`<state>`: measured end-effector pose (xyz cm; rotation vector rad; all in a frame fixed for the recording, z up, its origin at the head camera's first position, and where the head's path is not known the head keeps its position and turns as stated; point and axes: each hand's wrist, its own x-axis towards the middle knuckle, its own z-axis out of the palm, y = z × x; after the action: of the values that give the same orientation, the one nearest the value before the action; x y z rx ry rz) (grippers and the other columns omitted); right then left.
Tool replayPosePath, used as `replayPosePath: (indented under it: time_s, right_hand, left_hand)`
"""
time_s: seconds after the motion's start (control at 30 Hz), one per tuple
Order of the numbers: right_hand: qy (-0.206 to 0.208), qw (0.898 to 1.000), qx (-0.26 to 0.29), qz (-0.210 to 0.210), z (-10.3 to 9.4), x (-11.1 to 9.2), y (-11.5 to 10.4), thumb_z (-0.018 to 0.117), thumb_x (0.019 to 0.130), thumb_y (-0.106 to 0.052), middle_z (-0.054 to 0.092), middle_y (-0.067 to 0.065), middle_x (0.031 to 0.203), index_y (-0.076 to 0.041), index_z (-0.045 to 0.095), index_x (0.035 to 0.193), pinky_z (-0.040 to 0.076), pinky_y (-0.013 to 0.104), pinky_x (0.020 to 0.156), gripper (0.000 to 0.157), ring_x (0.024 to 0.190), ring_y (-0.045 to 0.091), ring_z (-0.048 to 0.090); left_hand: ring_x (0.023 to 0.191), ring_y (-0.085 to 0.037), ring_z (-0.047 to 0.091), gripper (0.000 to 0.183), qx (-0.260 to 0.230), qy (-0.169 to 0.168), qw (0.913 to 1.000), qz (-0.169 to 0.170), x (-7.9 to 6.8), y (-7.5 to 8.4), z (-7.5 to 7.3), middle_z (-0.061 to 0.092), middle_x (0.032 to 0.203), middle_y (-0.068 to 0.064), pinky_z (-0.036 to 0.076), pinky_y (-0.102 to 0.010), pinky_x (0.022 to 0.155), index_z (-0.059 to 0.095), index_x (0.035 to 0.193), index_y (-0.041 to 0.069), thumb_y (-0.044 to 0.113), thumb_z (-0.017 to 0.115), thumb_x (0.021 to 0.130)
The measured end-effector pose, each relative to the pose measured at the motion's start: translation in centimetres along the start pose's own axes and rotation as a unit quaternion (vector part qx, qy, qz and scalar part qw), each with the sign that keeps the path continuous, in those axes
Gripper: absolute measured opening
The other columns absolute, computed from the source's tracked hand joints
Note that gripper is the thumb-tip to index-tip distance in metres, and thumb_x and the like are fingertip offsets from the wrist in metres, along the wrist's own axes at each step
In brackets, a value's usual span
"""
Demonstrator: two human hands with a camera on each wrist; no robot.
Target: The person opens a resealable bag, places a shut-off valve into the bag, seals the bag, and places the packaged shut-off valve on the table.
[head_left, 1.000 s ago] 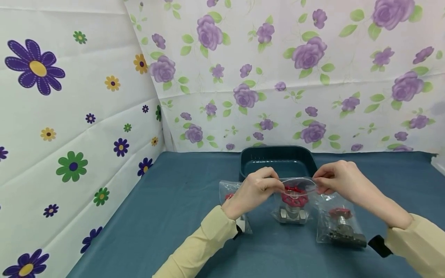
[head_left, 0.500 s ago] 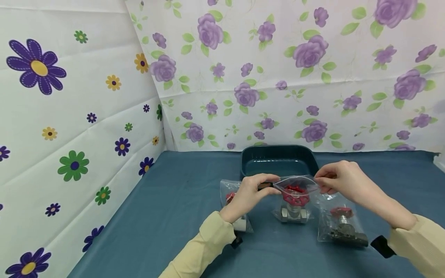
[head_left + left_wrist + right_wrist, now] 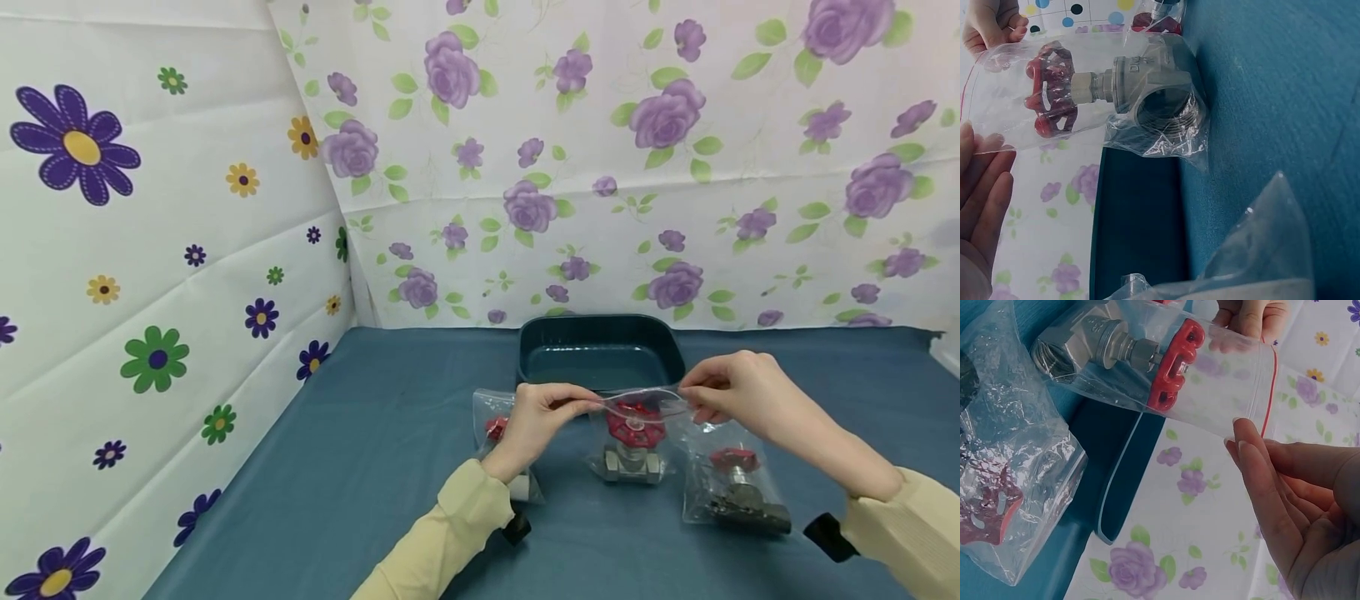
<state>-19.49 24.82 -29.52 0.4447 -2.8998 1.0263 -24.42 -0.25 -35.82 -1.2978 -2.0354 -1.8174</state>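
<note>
A clear zip bag (image 3: 1222,381) with a red line along its mouth stands upright at the middle of the table. Inside is a metal gate valve (image 3: 632,462) with a red handwheel (image 3: 636,425) on top. My left hand (image 3: 534,421) pinches the left corner of the bag's mouth between thumb and fingers. At the opposite corner my right hand (image 3: 738,392) pinches the plastic, and the mouth is stretched between both hands. The threaded port of the valve (image 3: 1166,109) faces the left wrist camera through the plastic.
Beside the right forearm lies another bagged valve (image 3: 742,492) with a red wheel and a dark body. A third bagged valve (image 3: 495,429) is partly hidden behind the left hand. Behind the bags sits a dark teal tray (image 3: 600,362), near the flowered backdrop (image 3: 525,250).
My left hand drew back leftward from the bag's mouth, its thumb and fingers parted, and then it pinched the left corner. The right hand has barely moved.
</note>
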Motion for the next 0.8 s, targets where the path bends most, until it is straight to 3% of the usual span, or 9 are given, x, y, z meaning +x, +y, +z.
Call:
replayPosePath:
  time_s: [0.13, 0.27, 0.37, 0.6, 0.8]
  right_hand:
    - [-0.004, 1.0, 0.001, 0.002, -0.1, 0.0, 0.1, 0.058, 0.089, -0.006, 0.064, 0.002, 0.075, 0.005, 0.064, 0.098, 0.05, 0.027, 0.055, 0.016, 0.06, 0.012, 0.061]
    - [-0.006, 1.0, -0.003, 0.003, -0.1, -0.1, 0.2, 0.058, 0.089, -0.007, 0.064, 0.002, 0.076, 0.005, 0.064, 0.098, 0.05, 0.026, 0.054, 0.017, 0.059, 0.012, 0.06]
    - [-0.006, 1.0, -0.005, 0.003, 0.0, -0.1, 0.2, 0.058, 0.089, -0.008, 0.064, 0.002, 0.075, 0.004, 0.065, 0.098, 0.05, 0.025, 0.054, 0.017, 0.059, 0.012, 0.06]
    - [-0.003, 1.0, -0.021, 0.003, 0.0, -0.1, 0.2, 0.059, 0.089, -0.01, 0.062, -0.002, 0.07, 0.001, 0.066, 0.095, 0.05, 0.026, 0.052, 0.015, 0.059, 0.011, 0.059]
    - [0.014, 0.998, -0.054, -0.014, 0.1, 0.0, 0.2, 0.06, 0.089, -0.017, 0.062, -0.004, 0.076, -0.003, 0.067, 0.097, 0.047, 0.029, 0.054, 0.017, 0.06, 0.01, 0.056]
  left_hand:
    - [0.081, -0.017, 0.063, 0.014, 0.003, 0.002, 0.9999, 0.012, 0.0, -1.7, 0.1, 0.067, 0.091, -0.008, 0.05, -0.031, 0.07, 0.069, 0.094, -0.002, 0.003, 0.058, 0.087]
    - [0.081, -0.016, 0.063, 0.013, 0.016, -0.002, 0.9997, 0.018, 0.1, -1.5, 0.1, 0.066, 0.091, -0.01, 0.05, -0.028, 0.069, 0.069, 0.094, -0.003, 0.002, 0.058, 0.087]
    - [0.08, -0.019, 0.063, 0.012, 0.026, -0.006, 0.9994, 0.02, 0.1, -0.1, 0.0, 0.065, 0.09, -0.017, 0.05, -0.027, 0.069, 0.067, 0.092, -0.007, -0.004, 0.057, 0.086]
    - [0.076, -0.025, 0.063, 0.011, 0.043, -0.009, 0.9979, 0.049, 0.1, 0.0, 0.0, 0.065, 0.088, -0.018, 0.05, -0.026, 0.065, 0.067, 0.091, -0.009, -0.007, 0.058, 0.084]
    - [0.074, -0.026, 0.063, 0.01, 0.05, -0.008, 0.9966, 0.065, 0.1, 0.0, 0.1, 0.065, 0.087, -0.019, 0.05, -0.026, 0.063, 0.067, 0.09, -0.009, -0.008, 0.059, 0.084]
